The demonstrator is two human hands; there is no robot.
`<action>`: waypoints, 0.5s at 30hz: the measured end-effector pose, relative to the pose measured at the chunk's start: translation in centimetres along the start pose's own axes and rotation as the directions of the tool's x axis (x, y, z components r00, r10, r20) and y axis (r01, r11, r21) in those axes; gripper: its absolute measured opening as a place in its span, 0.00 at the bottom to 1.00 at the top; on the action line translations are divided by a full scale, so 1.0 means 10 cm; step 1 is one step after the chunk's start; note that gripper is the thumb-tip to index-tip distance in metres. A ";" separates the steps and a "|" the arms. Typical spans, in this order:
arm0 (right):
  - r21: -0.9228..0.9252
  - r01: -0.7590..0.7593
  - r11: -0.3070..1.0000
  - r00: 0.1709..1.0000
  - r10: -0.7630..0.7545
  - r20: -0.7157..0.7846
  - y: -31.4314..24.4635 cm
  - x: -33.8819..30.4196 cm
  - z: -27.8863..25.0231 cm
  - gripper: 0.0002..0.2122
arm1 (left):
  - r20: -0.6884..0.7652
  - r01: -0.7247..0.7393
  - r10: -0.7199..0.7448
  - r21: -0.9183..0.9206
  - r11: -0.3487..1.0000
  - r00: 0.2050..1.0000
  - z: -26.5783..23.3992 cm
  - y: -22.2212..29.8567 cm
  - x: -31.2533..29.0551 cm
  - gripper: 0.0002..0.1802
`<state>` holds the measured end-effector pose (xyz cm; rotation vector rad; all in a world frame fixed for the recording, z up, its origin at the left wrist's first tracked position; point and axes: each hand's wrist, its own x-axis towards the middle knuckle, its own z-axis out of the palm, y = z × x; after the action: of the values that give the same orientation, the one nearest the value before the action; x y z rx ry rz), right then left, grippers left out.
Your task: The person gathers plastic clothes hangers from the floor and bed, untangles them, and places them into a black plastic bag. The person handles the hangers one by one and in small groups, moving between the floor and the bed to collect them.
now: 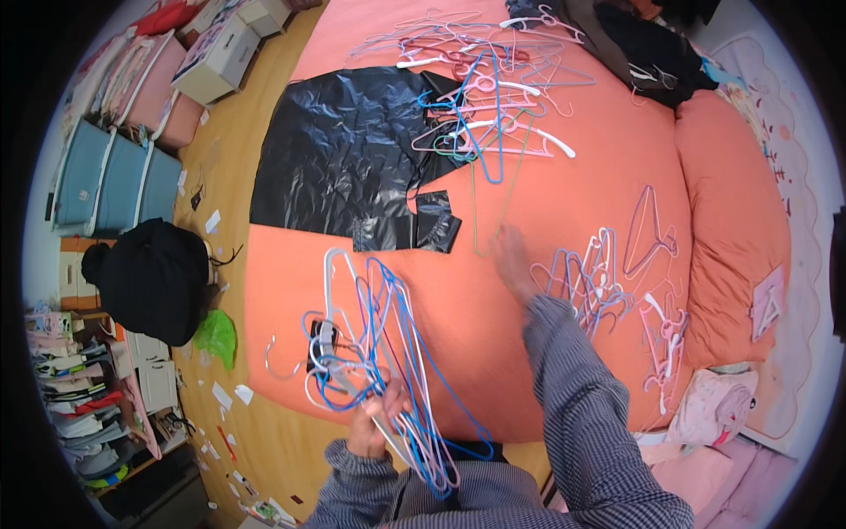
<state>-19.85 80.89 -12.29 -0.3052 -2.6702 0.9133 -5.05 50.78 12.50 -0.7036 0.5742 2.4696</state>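
Observation:
My left hand (384, 407) is closed around a bunch of thin clothes hangers (418, 379) in blue, white, pink and purple, with a thicker grey one among them. The bunch is held over the near edge of the bed, its hooks pointing in different directions. My right arm reaches forward across the bed. At its end, my right hand (515, 264) has its fingers drawn together at the lower corner of a green wire hanger (474, 210). That hanger's upper end lies in a pile of pink, white and blue hangers (485, 97). The right fingertips are small and partly blurred.
A black plastic bag (326, 150) lies flat on the orange bedspread (582, 194). More hangers (599, 273) lie to the right, near an orange pillow (731, 238). Dark clothes (652, 53) are heaped at the far right. On the left floor sit a black bundle (150, 278) and blue bins (115, 181).

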 end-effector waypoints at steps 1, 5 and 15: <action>0.045 -0.028 0.999 0.998 0.030 -0.046 -0.14 0.16 0.24 0.17 | 0.037 0.005 -0.002 -0.090 0.996 0.999 -0.08 -0.06 0.01 0.23; -0.257 -0.059 0.964 0.987 0.095 0.127 -0.59 0.40 0.68 0.12 | 0.103 -0.006 0.031 -0.231 0.973 0.994 -0.29 -0.11 -0.17 0.22; 0.404 -0.396 0.825 0.818 0.117 0.563 -0.63 -0.81 -1.06 0.09 | -0.039 -0.059 0.053 -0.174 0.983 0.998 -0.22 -0.23 -0.48 0.18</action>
<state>-9.25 79.58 -2.17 -0.3536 -2.7224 1.9979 0.64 49.74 12.95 -0.8091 0.3978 2.5880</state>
